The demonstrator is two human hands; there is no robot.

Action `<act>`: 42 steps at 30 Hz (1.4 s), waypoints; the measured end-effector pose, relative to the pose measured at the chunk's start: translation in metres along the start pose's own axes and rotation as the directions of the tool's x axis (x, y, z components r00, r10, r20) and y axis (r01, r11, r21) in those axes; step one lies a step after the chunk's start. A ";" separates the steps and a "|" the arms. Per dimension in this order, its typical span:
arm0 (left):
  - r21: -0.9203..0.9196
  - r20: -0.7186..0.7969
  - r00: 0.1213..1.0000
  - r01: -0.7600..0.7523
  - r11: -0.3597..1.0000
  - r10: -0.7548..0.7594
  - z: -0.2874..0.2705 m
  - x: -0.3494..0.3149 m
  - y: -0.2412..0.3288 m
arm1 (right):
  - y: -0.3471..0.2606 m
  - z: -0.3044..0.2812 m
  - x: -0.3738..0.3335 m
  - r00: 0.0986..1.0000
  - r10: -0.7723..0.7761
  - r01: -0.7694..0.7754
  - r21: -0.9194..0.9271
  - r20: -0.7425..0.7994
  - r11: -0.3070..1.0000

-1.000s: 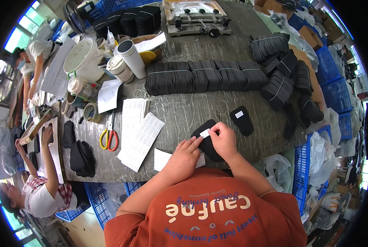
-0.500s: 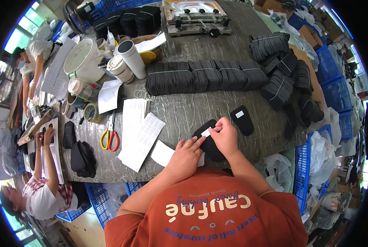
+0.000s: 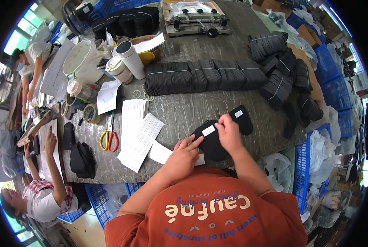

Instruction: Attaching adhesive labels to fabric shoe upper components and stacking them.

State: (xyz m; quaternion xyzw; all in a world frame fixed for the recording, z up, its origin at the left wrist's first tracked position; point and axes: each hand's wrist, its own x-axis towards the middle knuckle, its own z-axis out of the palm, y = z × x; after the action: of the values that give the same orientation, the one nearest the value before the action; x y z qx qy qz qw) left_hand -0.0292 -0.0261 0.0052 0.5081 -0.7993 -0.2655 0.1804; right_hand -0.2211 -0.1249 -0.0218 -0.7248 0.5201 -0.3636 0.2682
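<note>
A black insole-shaped pad (image 3: 213, 148) lies on the table right in front of me, a white label (image 3: 208, 130) across its upper part. My left hand (image 3: 184, 154) rests at the pad's left side, fingers stretched out and the tips touching its edge below the label. At the label's right end, my right hand (image 3: 230, 133) is closed, its fingers bent onto the pad; anything between them is hidden. Just beyond this hand lies a second black pad (image 3: 244, 123) with a similar white label (image 3: 238, 113). White label sheets (image 3: 142, 140) are spread to the left.
Scissors (image 3: 109, 138) with yellow and red handles lie left of the sheets. A row of banded black pads (image 3: 204, 76) crosses the table, with more bundles (image 3: 276, 84) at right. Cups and a white bucket (image 3: 79, 61) stand far left. A co-worker (image 3: 44, 193) works at left.
My right hand has shifted slightly right along the label, showing more of it lying on the pad. The left hand stays nearly in place. The co-worker's hands have moved apart.
</note>
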 end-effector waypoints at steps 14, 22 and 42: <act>-0.300 -0.317 0.935 0.057 0.952 -0.156 -0.027 0.016 0.001 | -0.060 -0.030 -0.013 0.814 -0.021 -0.201 0.315 0.581 0.928; -0.774 0.188 0.899 0.383 0.504 -0.395 -0.031 0.010 -0.007 | -0.058 -0.014 -0.021 0.901 -0.275 0.127 0.401 0.336 0.907; -0.153 -0.217 0.936 0.249 0.956 -0.279 -0.013 0.003 0.007 | -0.041 -0.016 -0.020 0.961 0.151 -0.218 0.297 0.231 0.930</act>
State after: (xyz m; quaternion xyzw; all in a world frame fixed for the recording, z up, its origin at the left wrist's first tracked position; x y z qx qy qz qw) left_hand -0.0279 -0.0299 0.0200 0.6267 -0.6786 -0.2738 0.2680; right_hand -0.2151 -0.0934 0.0138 -0.6529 0.4903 -0.3397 0.4669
